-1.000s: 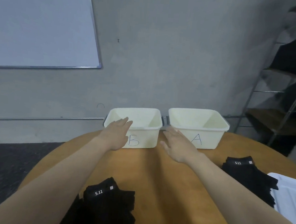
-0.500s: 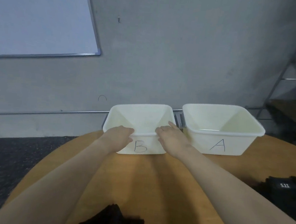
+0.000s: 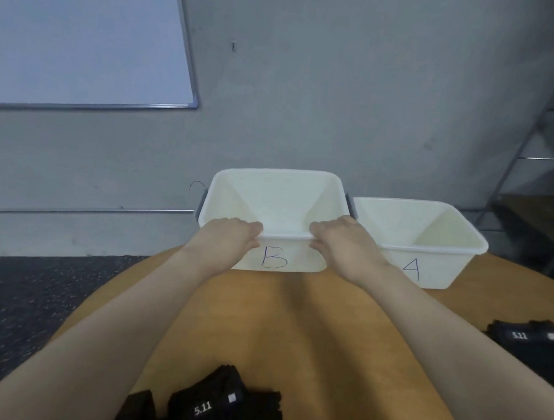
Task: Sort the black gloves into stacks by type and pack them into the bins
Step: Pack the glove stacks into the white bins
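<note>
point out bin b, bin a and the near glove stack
bin B (image 3: 274, 257), head view, front wall at the letter
bin A (image 3: 411, 268), head view, front wall at the letter
near glove stack (image 3: 202, 409), head view, on the top glove's 5.11 label

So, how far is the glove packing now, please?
Sorting looks done: one glove stack lies near the table edge, another stack to the right. In hand: the left hand and right hand grip the near rim of bin B. Left: packing. Bin B and bin A hold no gloves yet.
</note>
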Motion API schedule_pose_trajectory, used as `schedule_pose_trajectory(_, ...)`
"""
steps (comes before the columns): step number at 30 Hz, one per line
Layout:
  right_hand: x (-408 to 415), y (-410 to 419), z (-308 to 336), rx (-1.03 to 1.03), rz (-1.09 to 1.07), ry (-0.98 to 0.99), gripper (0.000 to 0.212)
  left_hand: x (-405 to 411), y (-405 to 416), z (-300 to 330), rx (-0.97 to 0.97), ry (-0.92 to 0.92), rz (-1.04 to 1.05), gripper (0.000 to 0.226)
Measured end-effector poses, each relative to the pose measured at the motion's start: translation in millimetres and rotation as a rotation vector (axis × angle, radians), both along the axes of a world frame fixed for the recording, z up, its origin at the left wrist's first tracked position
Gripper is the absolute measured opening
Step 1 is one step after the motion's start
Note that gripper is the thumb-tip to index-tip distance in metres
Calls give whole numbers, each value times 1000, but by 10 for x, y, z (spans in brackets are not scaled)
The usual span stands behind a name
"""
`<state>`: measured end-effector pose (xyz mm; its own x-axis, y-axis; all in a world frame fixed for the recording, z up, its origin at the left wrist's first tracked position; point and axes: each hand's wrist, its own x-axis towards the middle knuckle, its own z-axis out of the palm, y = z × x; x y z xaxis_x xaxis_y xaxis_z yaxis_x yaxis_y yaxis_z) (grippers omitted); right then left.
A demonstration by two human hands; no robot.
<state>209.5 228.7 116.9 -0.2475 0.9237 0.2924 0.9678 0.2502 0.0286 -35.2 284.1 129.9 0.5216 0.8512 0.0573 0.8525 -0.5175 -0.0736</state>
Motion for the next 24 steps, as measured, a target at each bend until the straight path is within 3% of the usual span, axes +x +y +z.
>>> schedule_pose_trajectory(8, 451, -1356, 446, 110, 60, 94, 38, 187, -1389, 489, 151, -63, -174, 27)
schedule_pose_trajectory(12, 640, -2298, 274, 97, 24, 33, 35, 347, -2123, 254, 141, -102, -281, 27)
schedule_pose_trajectory(16, 868, -3023, -192, 12, -45, 99, 31, 580, -2747, -179, 66, -79, -329, 25)
schedule_pose_trajectory(24, 1058, -3438, -599, -122, -88, 105, 23, 779, -3161, -611, 10, -76, -348, 21)
